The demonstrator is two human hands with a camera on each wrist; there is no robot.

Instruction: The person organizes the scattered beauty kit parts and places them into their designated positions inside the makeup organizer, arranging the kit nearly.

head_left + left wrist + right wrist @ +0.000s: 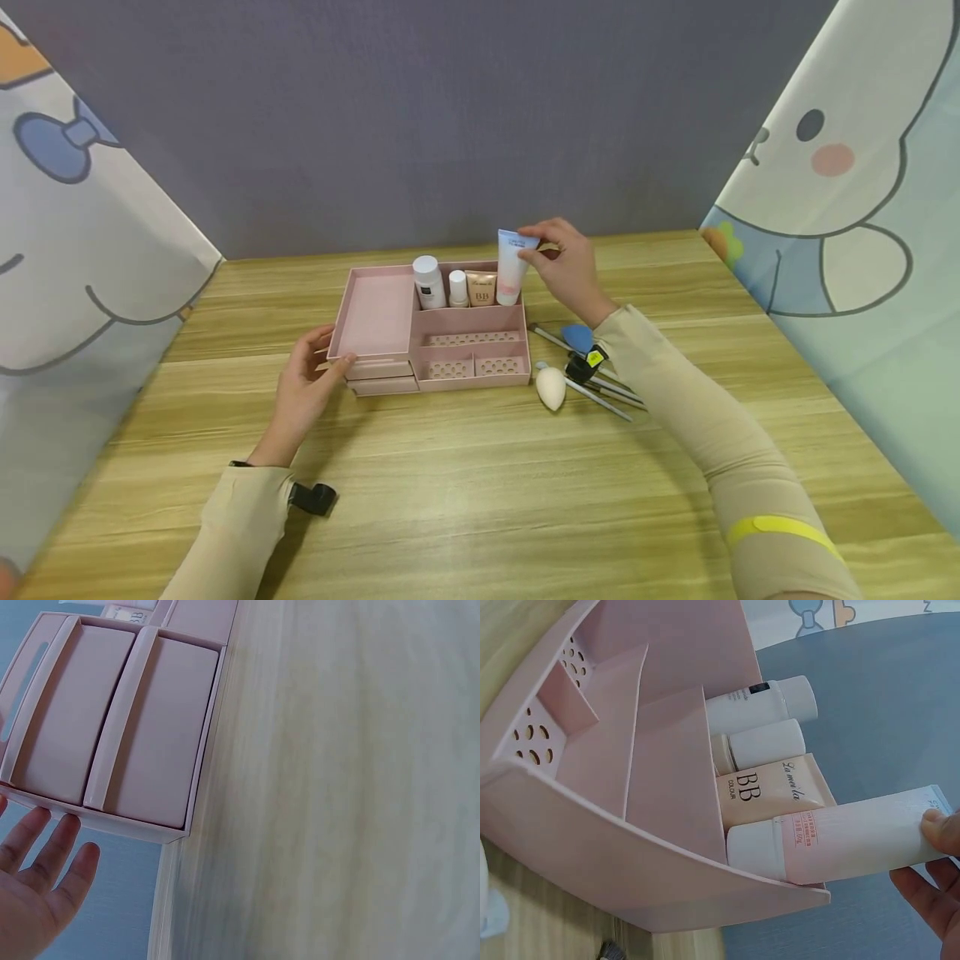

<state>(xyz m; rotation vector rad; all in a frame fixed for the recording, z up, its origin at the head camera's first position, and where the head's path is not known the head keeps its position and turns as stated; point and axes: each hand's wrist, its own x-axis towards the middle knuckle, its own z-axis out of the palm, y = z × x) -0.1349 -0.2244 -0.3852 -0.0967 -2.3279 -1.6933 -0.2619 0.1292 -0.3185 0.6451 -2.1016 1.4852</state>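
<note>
My right hand (pixel 566 258) pinches the top end of a white, pink and blue squeeze tube (pixel 855 836). Its cap end sits inside the back compartment of a pink desk organizer (pixel 375 312), at the right end. Beside the tube in that compartment stand a beige BB cream tube (pixel 772 791), a small white-capped bottle (pixel 458 288) and a larger white bottle (pixel 429 283). At the organizer's left front corner, my left hand (pixel 306 387) touches the side with spread fingers. In the left wrist view, its fingertips lie against the casing beside two drawers (pixel 161 731).
Right of the organizer lie a cream makeup sponge (pixel 551 388), a blue sponge (pixel 577 337) and several makeup brushes (pixel 600 400) on the wooden table (pixel 480 492). A grey panel (pixel 450 125) rises behind. The organizer's front compartments (pixel 472 367) have perforated bottoms.
</note>
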